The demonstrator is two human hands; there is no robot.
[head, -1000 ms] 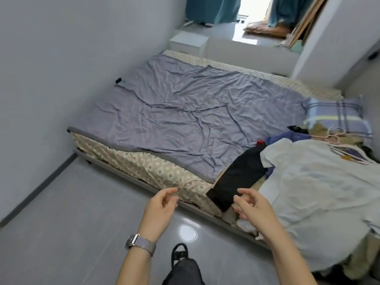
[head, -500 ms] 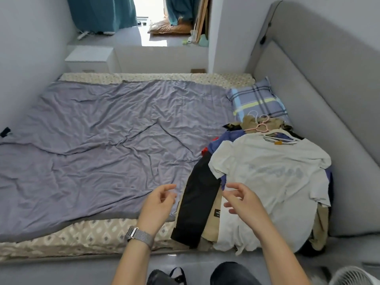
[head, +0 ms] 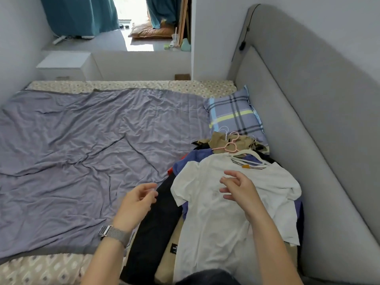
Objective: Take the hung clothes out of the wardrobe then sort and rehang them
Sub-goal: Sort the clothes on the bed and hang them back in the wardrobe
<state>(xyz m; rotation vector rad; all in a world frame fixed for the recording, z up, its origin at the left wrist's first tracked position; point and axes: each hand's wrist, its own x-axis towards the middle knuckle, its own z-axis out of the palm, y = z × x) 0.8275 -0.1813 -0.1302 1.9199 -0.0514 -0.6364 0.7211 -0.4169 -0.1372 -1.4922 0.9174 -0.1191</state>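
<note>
beside the plaid pillow point(head: 233, 117), both empty hands, left hand point(head: 136, 200) and right hand point(head: 238, 187), fingers spread, have now reached the white t-shirt point(head: 222, 219) topping the clothes pile point(head: 197, 159), sorting apparently about to start.

A grey padded headboard point(head: 308, 112), white walls point(head: 216, 38), and daylight between teal curtains point(head: 82, 15).
</note>
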